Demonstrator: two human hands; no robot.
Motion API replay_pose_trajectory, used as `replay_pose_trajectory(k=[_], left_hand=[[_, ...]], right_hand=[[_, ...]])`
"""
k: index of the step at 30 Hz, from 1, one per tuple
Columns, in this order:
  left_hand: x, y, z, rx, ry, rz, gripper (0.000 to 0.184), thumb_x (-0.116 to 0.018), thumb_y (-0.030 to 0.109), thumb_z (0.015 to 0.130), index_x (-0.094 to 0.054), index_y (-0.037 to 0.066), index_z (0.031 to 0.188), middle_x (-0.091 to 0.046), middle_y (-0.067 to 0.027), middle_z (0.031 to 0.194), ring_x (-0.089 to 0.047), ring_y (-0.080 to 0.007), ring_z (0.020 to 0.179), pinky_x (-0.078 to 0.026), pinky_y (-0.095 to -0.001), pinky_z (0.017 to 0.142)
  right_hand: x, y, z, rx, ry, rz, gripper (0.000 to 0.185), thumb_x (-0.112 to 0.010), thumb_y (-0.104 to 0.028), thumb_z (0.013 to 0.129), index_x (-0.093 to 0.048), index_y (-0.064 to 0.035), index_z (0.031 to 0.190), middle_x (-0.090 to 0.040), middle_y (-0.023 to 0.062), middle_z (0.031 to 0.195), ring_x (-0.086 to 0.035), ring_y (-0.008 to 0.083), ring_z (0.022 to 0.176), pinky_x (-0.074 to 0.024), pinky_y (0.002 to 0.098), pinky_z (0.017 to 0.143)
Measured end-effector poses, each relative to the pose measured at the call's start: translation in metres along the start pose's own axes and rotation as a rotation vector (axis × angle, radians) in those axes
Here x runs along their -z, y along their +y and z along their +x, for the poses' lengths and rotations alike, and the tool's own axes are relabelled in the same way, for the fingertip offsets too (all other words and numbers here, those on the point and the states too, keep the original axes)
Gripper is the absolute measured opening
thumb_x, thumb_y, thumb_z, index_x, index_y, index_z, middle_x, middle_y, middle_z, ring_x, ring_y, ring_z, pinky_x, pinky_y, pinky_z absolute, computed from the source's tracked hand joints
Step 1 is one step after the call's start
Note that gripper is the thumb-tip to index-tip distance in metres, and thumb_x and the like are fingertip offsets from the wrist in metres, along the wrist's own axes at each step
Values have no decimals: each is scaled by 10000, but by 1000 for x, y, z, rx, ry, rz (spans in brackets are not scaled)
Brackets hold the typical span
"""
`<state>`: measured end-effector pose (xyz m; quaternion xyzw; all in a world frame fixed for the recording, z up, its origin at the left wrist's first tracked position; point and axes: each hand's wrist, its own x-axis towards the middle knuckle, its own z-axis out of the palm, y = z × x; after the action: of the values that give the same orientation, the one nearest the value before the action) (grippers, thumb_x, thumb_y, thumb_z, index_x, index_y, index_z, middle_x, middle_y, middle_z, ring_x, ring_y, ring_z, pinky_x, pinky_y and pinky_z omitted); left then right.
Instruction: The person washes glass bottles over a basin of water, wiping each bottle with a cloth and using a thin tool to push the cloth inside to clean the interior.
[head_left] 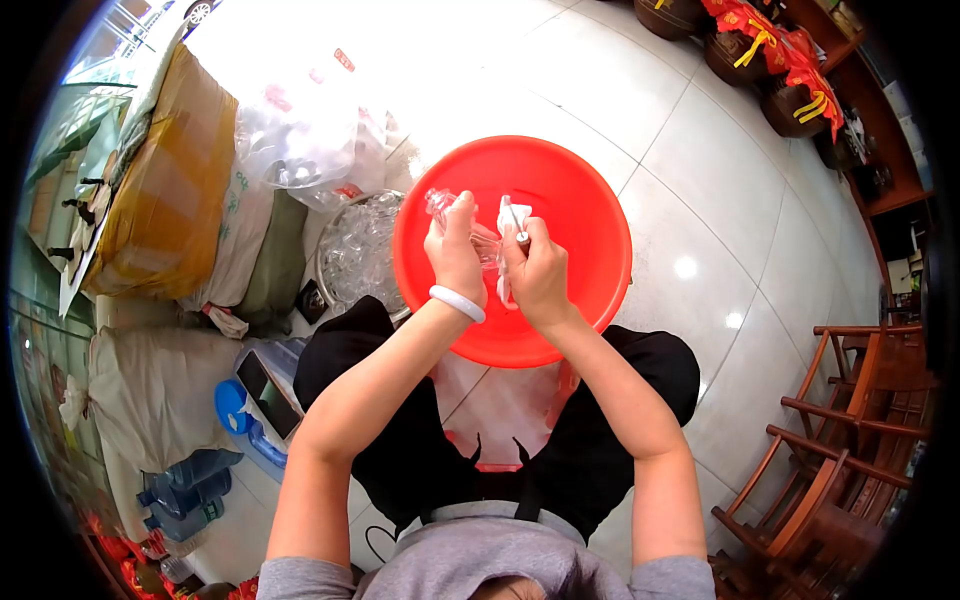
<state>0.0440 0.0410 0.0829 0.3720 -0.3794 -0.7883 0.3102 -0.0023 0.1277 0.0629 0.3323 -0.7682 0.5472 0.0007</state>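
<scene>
A clear bottle [487, 246] lies tilted in my left hand [457, 258], whose fingers wrap round it. One end [438, 203] sticks out past my thumb, and the other points toward my right hand. My right hand [538, 272] is closed on a thin tool with a dark handle [523, 240], together with a white cloth or tissue [513, 215]. The tool's exact kind is too small to tell. The cloth hangs beside the bottle's end; whether they touch I cannot tell. Both hands are above a large red plastic basin [590, 200].
Left of the basin stands a round container [325, 255] heaped with clear bottles [365, 245]. Behind it lies a clear plastic bag [300, 140]. Cartons [175, 170] and sacks [160, 390] line the left side. Dark jars [735, 55] and wooden chairs [830, 450] are at right.
</scene>
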Motion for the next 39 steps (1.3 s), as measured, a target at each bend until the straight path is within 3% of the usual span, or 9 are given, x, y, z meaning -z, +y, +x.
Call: replay_pose_trajectory(k=[6, 8, 10, 12, 16, 22, 29, 34, 39], left_hand=[[4, -2, -5, -391, -202, 203, 126, -582, 129, 833, -493, 41, 815, -527, -5, 653, -483, -58, 566, -388, -222, 509], [6, 2, -9, -389, -395, 195, 114, -575, 105, 831, -488, 30, 826, -539, -24, 667, -493, -73, 566, -396, -225, 514], [5, 8, -6, -410, -427, 191, 176, -567, 182, 841, -480, 31, 817, -541, -54, 634, -504, -104, 538, -407, -236, 489], [4, 17, -5, -62, -352, -8, 286, -538, 326, 845, -478, 51, 791, -537, -78, 584, -512, -141, 499, -411, -256, 451], [8, 22, 6, 193, -319, -81, 386, -496, 500, 801, -476, 126, 706, -517, -75, 543, -507, -188, 484, -407, -282, 441], [8, 19, 5, 303, -254, -113, 397, -506, 522, 789, -492, 138, 689, -523, -71, 526, -520, -195, 476, -420, -279, 441], [8, 22, -1, 340, -299, -131, 338, -547, 449, 803, -508, 118, 753, -568, -105, 626, -540, -200, 506, -445, -314, 458], [1, 25, -11, 236, -246, -11, 298, -556, 409, 811, -505, 134, 710, -539, -41, 641, -546, -164, 525, -446, -314, 452], [10, 15, 0, 152, -190, -6, 318, -612, 371, 792, -514, 68, 793, -515, -59, 711, -547, -170, 590, -445, -312, 490]], right_hand=[[0, 15, 1, -544, -104, 490, 239, -495, -171, 854, -528, 22, 717, -572, 103, 605, -541, 172, 474, -403, 322, 421], [14, 8, 6, -930, -397, 676, 224, -521, -183, 853, -547, 7, 737, -564, 63, 607, -537, 124, 499, -402, 287, 436], [15, 15, 6, -821, -306, 627, 230, -531, -198, 857, -553, 1, 742, -557, 52, 603, -525, 113, 496, -397, 274, 436], [13, 18, 6, -614, -143, 527, 244, -551, -228, 866, -566, -12, 752, -544, 29, 595, -503, 92, 489, -388, 248, 435], [38, -3, 14, -724, -78, 700, 204, -575, -210, 864, -566, -33, 763, -502, -11, 565, -426, 50, 436, -312, 205, 391], [44, 8, 8, -573, -182, 810, 166, -559, -219, 880, -586, -59, 846, -504, -21, 590, -410, 35, 435, -278, 194, 370], [47, 0, 12, -709, -195, 866, 142, -591, -175, 856, -606, -35, 872, -517, -30, 600, -426, 20, 462, -292, 170, 390], [41, -3, 5, -505, -204, 802, 210, -577, -150, 865, -597, 10, 1001, -520, -36, 620, -423, 12, 471, -289, 166, 400], [43, -3, 7, -557, -238, 833, 218, -573, -141, 868, -597, 27, 1005, -513, -37, 608, -420, 14, 471, -294, 173, 403]])
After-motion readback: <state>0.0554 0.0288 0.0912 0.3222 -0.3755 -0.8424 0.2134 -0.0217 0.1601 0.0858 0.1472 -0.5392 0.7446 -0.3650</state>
